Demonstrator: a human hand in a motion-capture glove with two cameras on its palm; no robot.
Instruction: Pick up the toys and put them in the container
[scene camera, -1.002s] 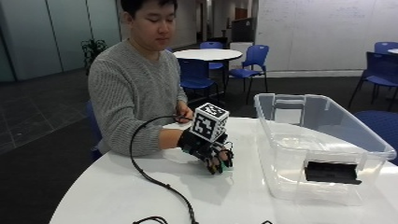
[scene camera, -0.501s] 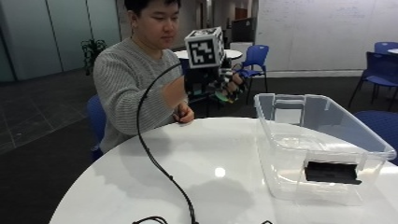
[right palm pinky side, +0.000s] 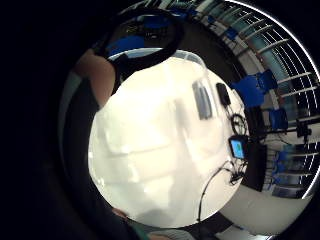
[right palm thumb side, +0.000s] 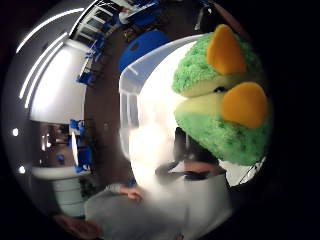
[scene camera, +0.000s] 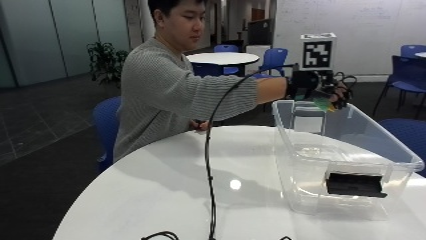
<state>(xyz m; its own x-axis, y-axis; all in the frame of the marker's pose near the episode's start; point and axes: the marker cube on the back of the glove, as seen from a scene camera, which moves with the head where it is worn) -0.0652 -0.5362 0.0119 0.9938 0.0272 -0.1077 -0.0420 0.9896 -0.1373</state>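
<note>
Outside view: a person seated at a round white table (scene camera: 200, 190) reaches the gloved right hand (scene camera: 323, 90) out over the far end of a clear plastic container (scene camera: 346, 165) that stands near the table's right edge. The hand's fingers are curled round a green plush toy (scene camera: 322, 103), which shows only as a small green patch under the glove, held in the air above the container's far rim and not touching it. From here the toy's long axis cannot be made out.

In the thumb-side palm view the toy (right palm thumb side: 222, 95) fills much of the picture, close to the palm: fuzzy green with a paler green band and two orange pointed parts side by side, pointing away from the container's open mouth (right palm thumb side: 150, 115) below. The bare left hand (scene camera: 198, 125) rests at the table's far edge. A black block (scene camera: 355, 184) sits at the container's near wall.
</note>
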